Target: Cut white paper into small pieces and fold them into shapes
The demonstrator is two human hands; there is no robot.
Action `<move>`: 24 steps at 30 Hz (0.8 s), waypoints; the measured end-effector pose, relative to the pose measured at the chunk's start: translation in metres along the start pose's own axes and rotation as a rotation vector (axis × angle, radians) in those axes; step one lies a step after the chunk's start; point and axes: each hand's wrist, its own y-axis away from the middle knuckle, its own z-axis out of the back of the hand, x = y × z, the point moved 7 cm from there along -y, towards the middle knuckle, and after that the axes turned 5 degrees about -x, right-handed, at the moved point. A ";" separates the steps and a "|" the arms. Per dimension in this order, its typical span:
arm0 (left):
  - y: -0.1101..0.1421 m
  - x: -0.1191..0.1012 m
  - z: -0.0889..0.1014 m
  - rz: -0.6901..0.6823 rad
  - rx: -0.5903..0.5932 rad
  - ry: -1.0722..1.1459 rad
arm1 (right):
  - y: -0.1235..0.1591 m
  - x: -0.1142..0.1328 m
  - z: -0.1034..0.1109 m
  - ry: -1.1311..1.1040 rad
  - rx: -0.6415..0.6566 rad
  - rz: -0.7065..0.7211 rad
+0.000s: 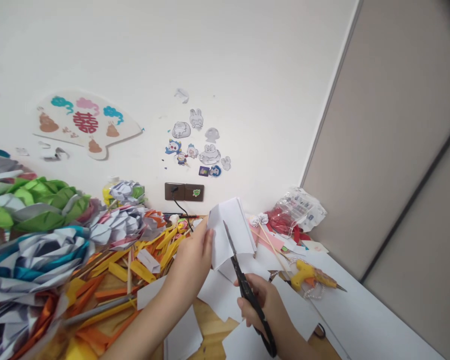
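White paper (241, 231), seemingly layered, curves in the clasping left hand (195, 254) while the right hand (267, 303) grips black scissors (244, 285).

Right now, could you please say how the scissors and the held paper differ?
The scissors are dark; the held paper is white. The scissors are long and narrow; the paper is broader. The right hand grips the scissors; the left hand holds the paper. Both are held.

A red 囍 sign (85, 122) stands mid-way across the white fan (102, 131), upper left of the frame; marks on the packet (308, 206), right of centre, are too small to read.
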 end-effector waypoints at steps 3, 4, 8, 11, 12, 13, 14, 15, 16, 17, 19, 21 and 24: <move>0.000 -0.001 0.000 0.006 0.000 0.041 | 0.000 -0.003 0.000 0.011 -0.010 -0.023; 0.000 -0.001 0.001 0.006 -0.002 0.056 | 0.001 -0.004 0.000 0.009 -0.014 -0.032; 0.000 0.000 0.003 0.042 -0.038 0.141 | 0.002 -0.005 0.001 0.008 -0.013 -0.081; 0.002 0.007 -0.002 0.154 0.019 0.333 | 0.002 -0.002 0.002 0.016 -0.011 -0.055; 0.002 0.009 -0.005 0.194 0.043 0.413 | 0.002 -0.001 0.003 0.013 -0.008 -0.040; 0.003 0.011 -0.006 0.232 0.060 0.488 | 0.001 0.000 0.003 0.012 -0.001 -0.028; 0.003 0.012 -0.007 0.269 0.070 0.554 | 0.002 0.000 0.002 0.007 0.006 -0.021; 0.004 0.013 -0.008 0.306 0.079 0.605 | 0.002 0.000 0.002 0.000 0.014 -0.017; 0.004 0.014 -0.008 0.341 0.093 0.640 | 0.002 0.000 0.001 -0.006 0.020 -0.013; 0.005 0.014 -0.009 0.368 0.113 0.657 | 0.002 0.000 0.000 -0.010 0.025 -0.011; 0.005 0.014 -0.009 0.379 0.137 0.623 | 0.003 0.000 -0.002 -0.033 0.038 -0.027; 0.003 0.012 -0.005 0.331 0.133 0.508 | 0.005 0.001 -0.004 -0.055 0.065 -0.063; 0.001 0.009 0.000 0.261 0.109 0.329 | 0.006 0.005 -0.007 -0.088 0.109 -0.116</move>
